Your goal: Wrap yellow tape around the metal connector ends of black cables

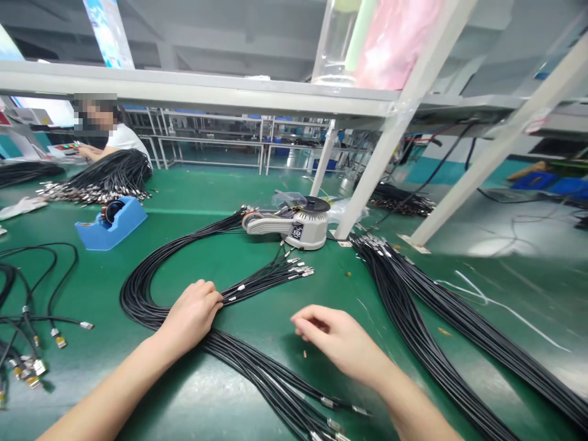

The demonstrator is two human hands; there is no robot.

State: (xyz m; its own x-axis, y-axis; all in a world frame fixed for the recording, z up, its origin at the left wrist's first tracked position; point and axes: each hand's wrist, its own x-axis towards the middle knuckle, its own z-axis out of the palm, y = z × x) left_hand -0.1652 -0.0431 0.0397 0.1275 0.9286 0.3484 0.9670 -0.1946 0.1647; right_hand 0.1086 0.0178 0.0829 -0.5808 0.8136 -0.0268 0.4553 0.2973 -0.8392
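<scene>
A thick bundle of black cables point(138, 288) loops across the green table and doubles back under my left hand point(195, 313). The fingers of that hand are closed over the strands where they cross. Silver connector ends point(301, 269) fan out beyond it, and more cable ends point(327, 402) lie toward the front edge. To the right, my right hand point(337, 340) is apart from the bundle, its fingers curled in with thumb and fingertips close together. Whatever they may hold is hidden. Just below those fingertips shows a tiny orange scrap point(305, 354).
A grey round tape dispenser point(310, 229) stands behind the loop. At left are a blue tape holder point(110, 226) and loose cables point(50, 318). Long cable bundles point(413, 318) run along the right, beside white shelf posts point(372, 165). A person point(124, 138) sits at the far left.
</scene>
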